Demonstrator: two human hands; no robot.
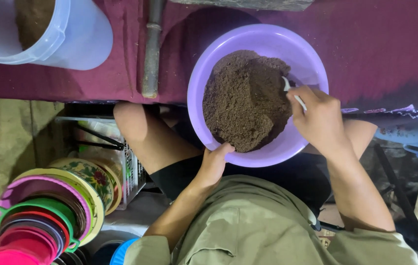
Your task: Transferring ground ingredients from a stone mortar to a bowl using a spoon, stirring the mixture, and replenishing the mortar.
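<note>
A purple plastic bowl (268, 41) holds a heap of dark brown powder (243, 100) and rests partly on the table's edge, partly over my lap. My left hand (215, 164) grips the bowl's near rim, thumb inside. My right hand (319, 118) is closed on a white spoon (287, 86), whose tip is pushed into the powder at the bowl's right side.
A maroon cloth (376, 54) covers the table. A clear plastic tub (74, 37) with brown powder stands at the far left. A dark stick (151, 49) lies beside it. Stacked colourful bowls and strainers (42, 221) sit on the floor at left, near a wire rack (120, 157).
</note>
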